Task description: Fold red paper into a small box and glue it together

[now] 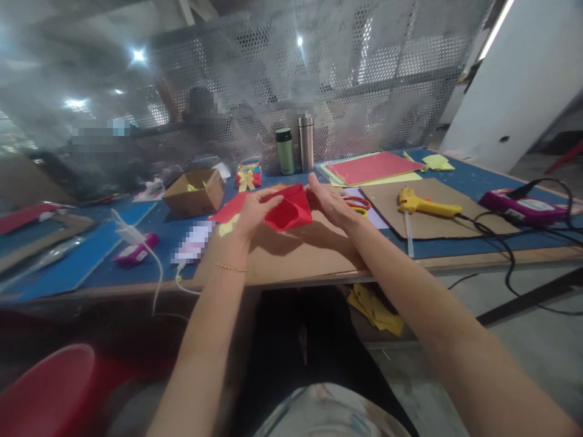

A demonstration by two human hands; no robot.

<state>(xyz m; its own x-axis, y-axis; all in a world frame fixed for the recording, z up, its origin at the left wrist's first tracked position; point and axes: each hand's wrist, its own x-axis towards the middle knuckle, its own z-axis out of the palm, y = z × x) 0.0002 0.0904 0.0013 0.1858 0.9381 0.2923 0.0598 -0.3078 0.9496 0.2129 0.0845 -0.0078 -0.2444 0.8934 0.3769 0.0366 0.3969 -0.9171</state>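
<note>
A small red paper pouch [296, 205] is held above the table, its mouth gaping towards me. My left hand [255, 212] grips its left side, thumb on the near face and the fingers partly hidden. At the pouch's right side, my right hand [331, 203] is held straight with the thumb raised; its fingertips are partly hidden behind the paper and seem to touch it. Below both hands lies a brown cardboard sheet [291, 255]. Red paper [230, 208] shows left of my left hand. Scissors [357, 205] with red and yellow handles lie just beyond my right wrist.
A yellow glue gun [428, 205] rests on cardboard at right, its cord running to a purple power strip [523, 206]. Left stand a cardboard box [194, 197] and a phone [194, 241] on a cable. Two bottles, green [285, 153] and steel [306, 145], stand behind.
</note>
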